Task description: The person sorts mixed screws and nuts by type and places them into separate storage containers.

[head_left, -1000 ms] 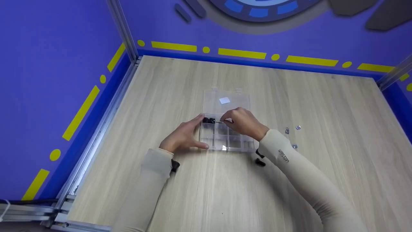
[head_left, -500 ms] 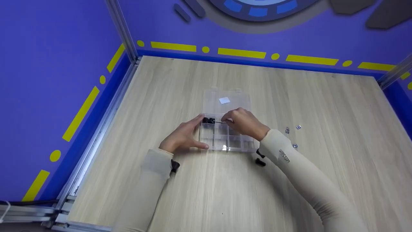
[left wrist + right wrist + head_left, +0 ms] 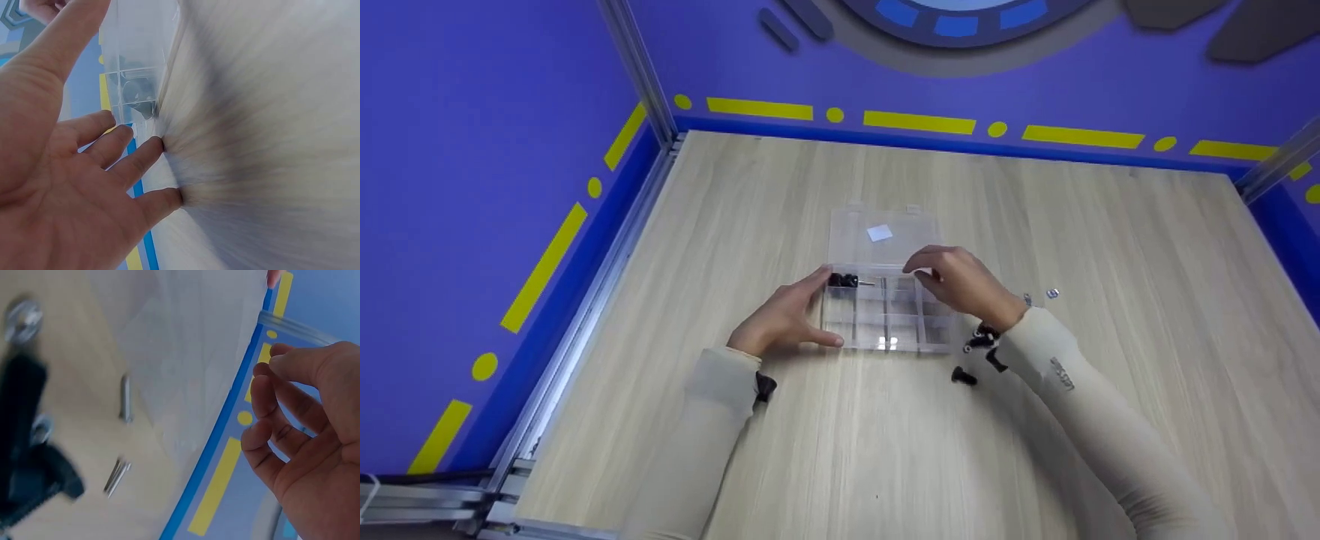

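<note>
A clear plastic compartment box [image 3: 871, 305] lies with its lid [image 3: 851, 244] folded back. Black pieces [image 3: 844, 280] fill its back-left compartment. In the compartment beside them lies a thin metal pin [image 3: 867, 283]. Along the box's left side, my left hand [image 3: 784, 315] rests with fingers and thumb spread; in the left wrist view, two fingertips reach the tabletop by the box's corner [image 3: 138, 93]. My right hand [image 3: 964, 285] hovers over the box's back right, its fingers loosely bent; the right wrist view shows nothing between those fingers [image 3: 261, 394].
Right of the box lie black pieces [image 3: 981, 341] with shiny metal rings and another black piece [image 3: 964, 377]. Small metal parts [image 3: 1052, 293] lie farther right; the right wrist view shows them as short screw-like pins [image 3: 125, 399]. Blue walls [image 3: 930, 90] bound the wooden table [image 3: 750, 195].
My right hand has let go of the metal pin in the back compartment and moved right, uncovering more of the box and black pieces beside it. The left hand stays put.
</note>
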The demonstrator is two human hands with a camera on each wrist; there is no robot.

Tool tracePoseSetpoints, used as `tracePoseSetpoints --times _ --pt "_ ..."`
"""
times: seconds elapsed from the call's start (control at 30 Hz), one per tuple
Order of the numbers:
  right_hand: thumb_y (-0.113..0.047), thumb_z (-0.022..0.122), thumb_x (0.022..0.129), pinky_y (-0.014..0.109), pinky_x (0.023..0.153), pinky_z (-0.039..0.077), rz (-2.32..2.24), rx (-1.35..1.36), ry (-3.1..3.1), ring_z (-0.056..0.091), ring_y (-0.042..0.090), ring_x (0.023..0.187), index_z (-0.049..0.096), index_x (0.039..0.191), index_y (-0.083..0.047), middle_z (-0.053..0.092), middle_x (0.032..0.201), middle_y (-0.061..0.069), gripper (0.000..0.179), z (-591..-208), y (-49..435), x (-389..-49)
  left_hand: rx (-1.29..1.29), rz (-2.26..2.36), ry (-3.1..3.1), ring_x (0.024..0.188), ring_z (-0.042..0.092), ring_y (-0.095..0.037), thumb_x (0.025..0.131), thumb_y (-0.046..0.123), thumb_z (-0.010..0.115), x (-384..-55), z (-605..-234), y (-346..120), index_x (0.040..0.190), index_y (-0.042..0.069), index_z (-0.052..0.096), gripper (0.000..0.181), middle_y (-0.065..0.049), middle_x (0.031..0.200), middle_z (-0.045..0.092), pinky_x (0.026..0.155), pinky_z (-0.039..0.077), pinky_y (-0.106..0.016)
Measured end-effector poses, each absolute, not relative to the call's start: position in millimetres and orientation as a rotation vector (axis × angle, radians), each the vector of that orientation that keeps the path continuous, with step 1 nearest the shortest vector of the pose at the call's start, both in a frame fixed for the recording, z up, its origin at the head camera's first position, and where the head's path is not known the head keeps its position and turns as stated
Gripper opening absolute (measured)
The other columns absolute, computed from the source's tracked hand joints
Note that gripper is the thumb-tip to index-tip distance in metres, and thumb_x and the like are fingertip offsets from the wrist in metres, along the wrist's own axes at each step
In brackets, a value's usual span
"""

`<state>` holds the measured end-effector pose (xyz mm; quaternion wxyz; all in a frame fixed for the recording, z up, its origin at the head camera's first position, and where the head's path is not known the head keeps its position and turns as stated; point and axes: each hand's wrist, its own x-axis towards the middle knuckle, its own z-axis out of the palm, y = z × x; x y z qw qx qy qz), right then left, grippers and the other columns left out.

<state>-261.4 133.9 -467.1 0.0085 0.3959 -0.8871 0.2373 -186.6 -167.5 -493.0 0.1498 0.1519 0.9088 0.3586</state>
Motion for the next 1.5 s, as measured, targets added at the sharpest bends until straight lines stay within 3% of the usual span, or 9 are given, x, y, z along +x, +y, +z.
tracePoseSetpoints --times 0.33,0.8,1.13,1.5 --pt "0.005 0.07 0.093 0.038 0.07 0.06 0.71 1.088 -2.797 0.07 0.022 0.082 0.079 0.104 0.0 0.076 0.101 0.011 0.015 -471.6 183.5 -256.6 0.45 1.008 2.627 0.156 0.02 -0.021 0.075 0.038 0.094 -184.8 -489.6 -167.7 0.164 0.008 0.019 0.12 -0.006 0.17 0.019 0.127 0.019 -0.034" --pt "-0.001 0.074 0.091 0.045 0.074 0.059 0.605 0.885 -2.985 0.069 0.024 0.086 0.082 0.101 -0.009 0.074 0.096 0.006 0.015 -490.0 215.6 -257.4 0.429 1.008 2.625 0.156 0.018 -0.021 0.074 0.039 0.094 -185.1 -491.5 -167.1 0.165 0.009 0.019 0.121 -0.005 0.171 0.017 0.127 0.017 -0.035" --pt "-0.001 0.074 0.091 0.046 0.078 0.059 0.589 0.881 -2.999 0.069 0.024 0.09 0.081 0.103 -0.01 0.074 0.101 0.004 0.016 -495.3 219.4 -258.1 0.425 1.017 2.615 0.156 0.018 -0.021 0.074 0.038 0.094 -184.9 -490.2 -167.2 0.165 0.009 0.018 0.122 -0.005 0.171 0.016 0.127 0.017 -0.035" --pt "0.006 0.062 0.087 0.043 0.073 0.06 0.599 0.916 -2.979 0.069 0.025 0.086 0.079 0.097 -0.005 0.073 0.096 0.007 0.023 -496.0 215.5 -260.5 0.45 1.018 2.615 0.156 0.017 -0.021 0.075 0.037 0.093 -185.2 -490.3 -167.6 0.164 0.007 0.018 0.12 -0.008 0.17 0.017 0.127 0.017 -0.034"
